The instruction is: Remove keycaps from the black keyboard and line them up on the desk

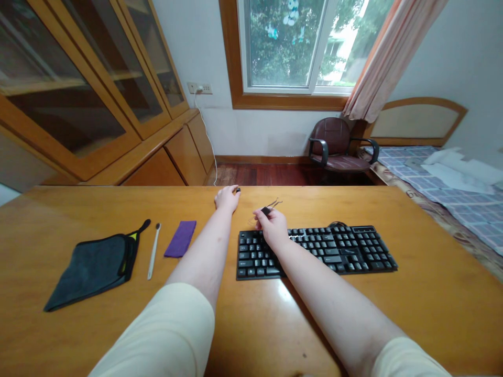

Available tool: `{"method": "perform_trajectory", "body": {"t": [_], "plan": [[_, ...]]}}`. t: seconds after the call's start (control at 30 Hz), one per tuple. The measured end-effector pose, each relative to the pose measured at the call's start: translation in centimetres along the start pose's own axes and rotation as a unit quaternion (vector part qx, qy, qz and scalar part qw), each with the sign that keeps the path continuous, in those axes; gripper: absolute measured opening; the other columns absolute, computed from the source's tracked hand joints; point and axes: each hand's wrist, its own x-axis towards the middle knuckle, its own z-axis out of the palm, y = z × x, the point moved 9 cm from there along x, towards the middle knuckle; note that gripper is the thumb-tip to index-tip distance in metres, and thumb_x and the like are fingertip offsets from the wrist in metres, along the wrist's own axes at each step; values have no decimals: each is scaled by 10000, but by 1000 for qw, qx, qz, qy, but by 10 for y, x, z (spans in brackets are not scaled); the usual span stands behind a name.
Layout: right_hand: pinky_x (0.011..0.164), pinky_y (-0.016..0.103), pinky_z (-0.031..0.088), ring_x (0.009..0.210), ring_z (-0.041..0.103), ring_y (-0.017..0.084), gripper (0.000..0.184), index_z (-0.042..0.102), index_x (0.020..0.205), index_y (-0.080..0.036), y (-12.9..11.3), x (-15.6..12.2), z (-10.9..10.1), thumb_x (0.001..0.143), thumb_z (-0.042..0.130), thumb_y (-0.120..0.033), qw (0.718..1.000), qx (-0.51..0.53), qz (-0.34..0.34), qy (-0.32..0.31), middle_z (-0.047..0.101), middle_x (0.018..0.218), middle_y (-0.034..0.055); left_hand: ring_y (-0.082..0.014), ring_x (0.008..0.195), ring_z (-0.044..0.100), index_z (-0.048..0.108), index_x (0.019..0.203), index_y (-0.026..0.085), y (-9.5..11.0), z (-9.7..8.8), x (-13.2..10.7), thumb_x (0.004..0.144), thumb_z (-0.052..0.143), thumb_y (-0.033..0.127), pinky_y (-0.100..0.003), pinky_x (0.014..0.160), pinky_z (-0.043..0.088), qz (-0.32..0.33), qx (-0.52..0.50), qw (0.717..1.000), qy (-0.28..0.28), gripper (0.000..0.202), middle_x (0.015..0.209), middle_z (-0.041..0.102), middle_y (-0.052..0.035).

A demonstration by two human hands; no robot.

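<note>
My left hand [227, 199] reaches to the far edge of the desk, its fingers closed around a small black piece [238, 190] that looks like a keycap. My right hand [274, 226] is above the left part of a black keyboard [332, 250], pinching a keycap puller [266, 210] with a dark handle and thin wire prongs pointing up and away. The hand and forearm hide some of the keyboard's keys. Behind the keyboard lies its coiled black cable [338, 224].
On the wooden desk [243, 324], left of my arm, lie a purple cloth [181, 239], a toothbrush [154, 251] and a dark grey cloth [92, 267] with a loop. Beyond stand a glass-door cabinet [133, 118], an armchair [336, 144] and a bed [444, 178].
</note>
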Motion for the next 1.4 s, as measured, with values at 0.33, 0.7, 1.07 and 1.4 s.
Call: {"method": "perform_trajectory", "body": {"t": [0.33, 0.7, 1.07, 1.4], "plan": [[438, 230, 432, 424, 528, 104, 320, 600, 709, -150, 2, 0, 2, 717, 628, -468, 1000, 2, -1, -6, 584, 578, -1, -263, 1079, 519, 621, 1103, 317, 1, 0, 0, 832, 483, 394, -382, 903, 402, 0, 2, 1000, 8, 314, 1169, 618, -29], [394, 213, 411, 396, 523, 82, 311, 597, 792, -166, 5, 1, 3, 711, 636, -463, 999, 41, 12, -3, 623, 710, 1, -226, 1210, 466, 443, 1305, 204, -14, -4, -16, 816, 531, 334, -343, 1025, 330, -61, -155, 986, -12, 513, 1311, 518, -101], [517, 239, 466, 477, 570, 122, 326, 596, 746, -167, -7, 4, 6, 821, 514, -474, 989, -126, -26, -73, 578, 525, -6, -222, 1083, 563, 634, 1077, 214, 38, -18, -165, 771, 593, 317, -367, 988, 389, 91, -334, 926, -150, 326, 1139, 644, -42], [470, 239, 512, 479, 604, 122, 206, 487, 802, -188, -12, 4, 7, 804, 562, -380, 972, -107, 55, -203, 587, 594, -27, -202, 1004, 598, 641, 1047, 233, 48, -20, -162, 764, 606, 333, -333, 934, 431, 120, -251, 948, -155, 302, 1056, 673, -24]]}}
